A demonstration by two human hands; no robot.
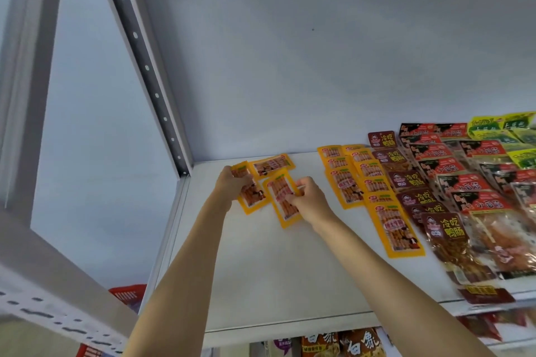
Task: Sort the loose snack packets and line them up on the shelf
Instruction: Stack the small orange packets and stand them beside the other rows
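Both hands [272, 191] on yellow packets [282, 197], bare shelf [275, 269] below

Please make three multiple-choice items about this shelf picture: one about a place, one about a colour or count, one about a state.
1. Where do the three loose yellow packets lie?
A. left of the lined-up rows
B. on the rows
C. in the red basket

2. What colour borders the packet under the right hand?
A. green
B. yellow
C. dark red

3. What is the left hand doing?
A. hanging idle
B. gripping a packet
C. holding the shelf edge

Key: 1 A, they sit apart on bare shelf; 2 B, its rim is yellow; 3 B, fingers curl round a packet.
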